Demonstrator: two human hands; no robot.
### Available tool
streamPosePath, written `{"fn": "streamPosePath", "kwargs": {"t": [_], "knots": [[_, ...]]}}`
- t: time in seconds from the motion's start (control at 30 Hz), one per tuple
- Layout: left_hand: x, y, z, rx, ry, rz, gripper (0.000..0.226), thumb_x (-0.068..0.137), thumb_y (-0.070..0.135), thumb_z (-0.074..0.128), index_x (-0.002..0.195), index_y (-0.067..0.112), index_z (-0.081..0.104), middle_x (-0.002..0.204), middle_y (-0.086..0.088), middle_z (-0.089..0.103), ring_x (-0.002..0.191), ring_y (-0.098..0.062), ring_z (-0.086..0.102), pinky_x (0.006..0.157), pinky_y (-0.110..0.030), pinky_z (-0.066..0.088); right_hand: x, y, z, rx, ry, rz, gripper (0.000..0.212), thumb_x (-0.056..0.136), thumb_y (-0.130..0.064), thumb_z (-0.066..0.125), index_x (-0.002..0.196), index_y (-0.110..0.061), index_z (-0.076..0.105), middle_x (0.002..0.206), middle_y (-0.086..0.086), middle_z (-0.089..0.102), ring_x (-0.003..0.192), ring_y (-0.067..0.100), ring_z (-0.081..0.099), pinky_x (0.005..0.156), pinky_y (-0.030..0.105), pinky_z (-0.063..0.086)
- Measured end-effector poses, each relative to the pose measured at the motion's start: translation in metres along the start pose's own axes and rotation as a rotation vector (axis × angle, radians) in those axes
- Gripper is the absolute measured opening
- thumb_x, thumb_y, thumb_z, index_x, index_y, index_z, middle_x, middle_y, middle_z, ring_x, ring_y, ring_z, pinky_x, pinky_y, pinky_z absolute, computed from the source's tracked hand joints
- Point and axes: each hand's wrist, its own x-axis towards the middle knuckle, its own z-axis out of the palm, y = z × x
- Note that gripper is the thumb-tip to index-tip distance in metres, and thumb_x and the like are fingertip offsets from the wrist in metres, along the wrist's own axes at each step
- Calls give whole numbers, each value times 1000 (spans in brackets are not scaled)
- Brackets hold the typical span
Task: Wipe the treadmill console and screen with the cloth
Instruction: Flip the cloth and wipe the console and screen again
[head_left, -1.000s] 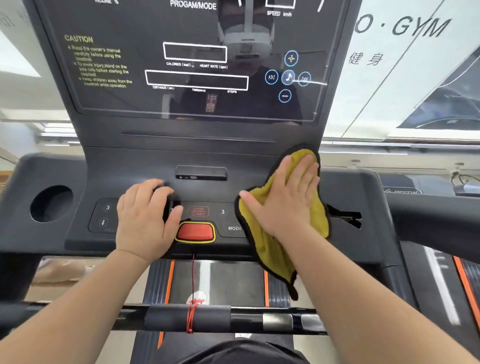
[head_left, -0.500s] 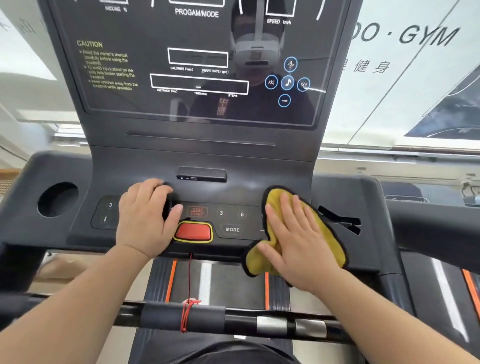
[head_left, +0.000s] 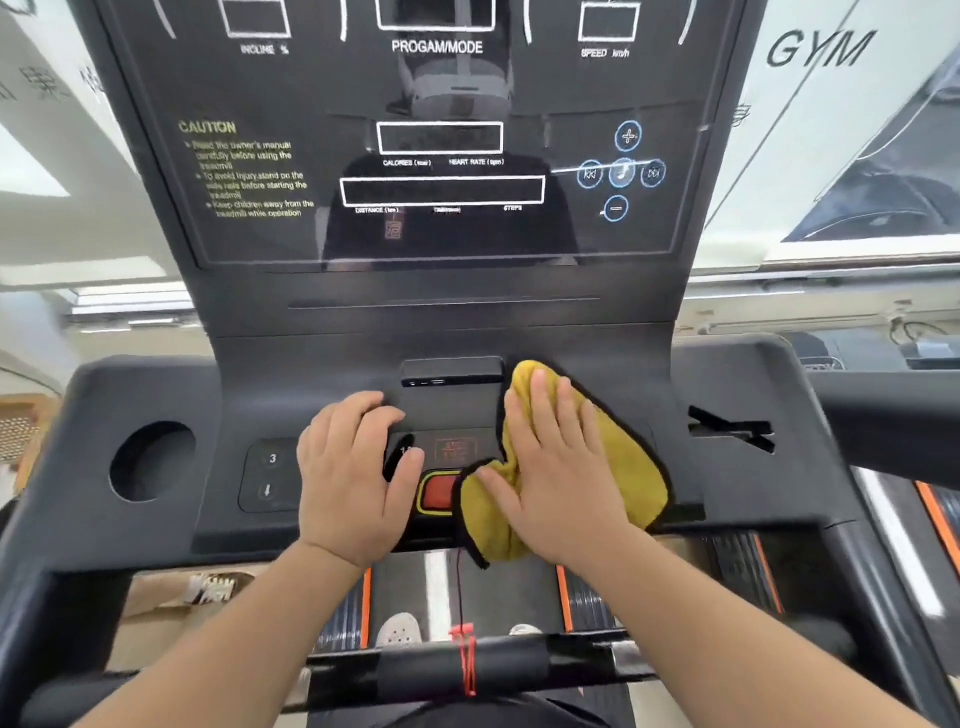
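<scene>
The yellow cloth (head_left: 613, 457), edged in black, is spread on the treadmill console (head_left: 597, 343), right of centre on the button panel, with its upper tip just beside the small port slot (head_left: 452, 371) and its lower left fold laid over part of the red stop button (head_left: 439, 491). It is pressed flat under the right hand (head_left: 558, 467), whose fingers are extended and slightly spread, palm down; nothing is clenched. The lower edge of the cloth is seen hanging past the front lip of the console. To the left, the left hand (head_left: 350, 478) is rested open on the panel, fingers loosely curved, with the thumb beside the stop button. Further left, a round cup recess (head_left: 153, 460) is set into the console wing. Above, the dark screen (head_left: 441, 156) is shown with printed labels and a yellow caution text. Below the hands, a red cord (head_left: 462, 613) is hung down to the front handlebar (head_left: 467, 670).
</scene>
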Motion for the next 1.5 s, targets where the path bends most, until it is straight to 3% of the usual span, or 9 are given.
{"fn": "streamPosePath", "kwargs": {"t": [0.1, 0.17, 0.33, 0.43, 0.73, 0.93, 1.23, 1.4, 1.5], "knots": [[1, -4, -5, -120, -6, 45, 42, 90, 42, 48, 111, 11, 65, 126, -8, 60, 117, -31, 53, 104, -41, 33, -30, 22, 8, -10, 14, -41, 78, 102, -71, 10, 165, -26, 6, 172, 4, -1, 159, 30, -7, 128, 53, 12], [1, -10, -9, -155, -46, 108, 41, 88, 44, 52, 110, 13, 66, 125, -6, 61, 117, -28, 53, 105, -36, 31, -36, 43, 7, 1, 3, 75, 80, 100, -74, 8, 165, -27, 11, 172, 6, 5, 159, 32, -2, 127, 53, 13], [1, -40, -26, -58, -89, 215, 42, 84, 47, 60, 110, 15, 68, 126, -6, 61, 117, -29, 53, 101, -38, 32, 2, 54, -8, 78, 18, 550, 89, 92, -75, 4, 164, -24, -7, 171, 16, -12, 158, 38, -9, 127, 56, 2], [6, -68, -41, -8, -64, 165, 42, 84, 47, 60, 110, 15, 67, 126, -7, 61, 116, -30, 53, 99, -41, 34, 27, 16, -12, 139, 40, 633, 91, 97, -72, 11, 162, -13, -13, 169, 21, -17, 157, 40, -12, 126, 58, -2], [11, -142, -63, 56, -97, -22, 48, 87, 51, 49, 116, 15, 64, 134, -8, 54, 124, -34, 43, 106, -50, 30, 48, -89, -3, 163, 77, 488, 111, 85, -81, 6, 159, -2, -16, 168, 23, -18, 157, 38, -15, 127, 55, -3], [10, -146, -63, -59, -107, -70, 51, 88, 52, 45, 121, 16, 61, 138, -8, 51, 128, -34, 41, 109, -50, 28, 40, -132, -4, 76, 24, 401, 102, 91, -76, 6, 160, -2, -14, 166, 28, -19, 155, 43, -17, 127, 57, -3], [8, -169, -81, -64, -80, -34, 46, 92, 42, 42, 121, 11, 61, 132, -10, 57, 121, -31, 46, 103, -47, 32, 46, -221, 4, 29, -81, -189, 87, 102, -68, 19, 155, -17, -27, 169, 5, -23, 156, 24, -22, 127, 52, -4], [11, -194, -88, 87, -159, -41, 50, 92, 45, 41, 126, 14, 60, 136, -9, 54, 127, -33, 46, 101, -52, 35, 54, -171, -6, 3, -27, 82, 99, 92, -79, 9, 160, -14, -22, 170, 6, -22, 156, 22, -23, 127, 53, -4], [12, -200, -88, 98, -202, -50, 55, 93, 48, 38, 129, 13, 60, 137, -9, 55, 129, -32, 46, 104, -51, 36, 58, -181, -6, -1, -10, 152, 99, 92, -78, 5, 161, -10, -17, 170, 12, -19, 157, 28, -20, 128, 53, -3]]}}
